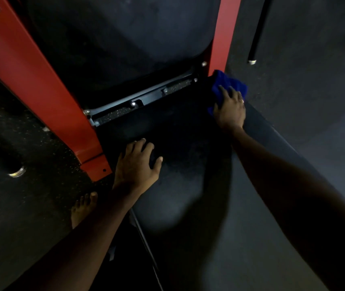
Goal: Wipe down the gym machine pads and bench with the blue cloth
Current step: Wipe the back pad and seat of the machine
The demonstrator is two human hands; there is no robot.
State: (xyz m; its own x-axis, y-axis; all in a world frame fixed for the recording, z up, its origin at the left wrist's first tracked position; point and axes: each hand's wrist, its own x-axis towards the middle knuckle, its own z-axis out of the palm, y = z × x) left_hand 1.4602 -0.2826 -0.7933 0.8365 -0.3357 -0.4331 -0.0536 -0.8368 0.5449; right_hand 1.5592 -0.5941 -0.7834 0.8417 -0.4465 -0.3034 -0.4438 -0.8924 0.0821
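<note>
From the head camera, the blue cloth (pixel 231 86) is a deep, saturated blue, soft and bunched into loose folds. It lies at the far right corner of the black seat pad (pixel 184 169), just beside the foot of the red upright (pixel 227 34). The right hand (pixel 230 111) lies on top of it, palm down, fingers stretched out and slightly spread, pressing the cloth onto the pad rather than curling round it. The cloth shows past the fingertips and along the thumb side of the hand. A ring (pixel 243 101) sits on one finger. The left hand (pixel 136 166) rests on the near left part of the same pad, grasping nothing, its fingers loosely fanned and its thumb out to the side. The seat pad is dark and matt, with a faint sheen toward the near end. Beyond it rises the black back pad (pixel 121 43), and a grey metal bracket (pixel 138 101) with bolts crosses the gap between the two pads. A broad red frame beam (pixel 31 80) slants down on the left, ending close to the left hand. A bare foot (pixel 83 206) stands on the speckled dark floor (pixel 303 85) below that beam. A black bar (pixel 258 32) with a silver tip leans at the upper right.
</note>
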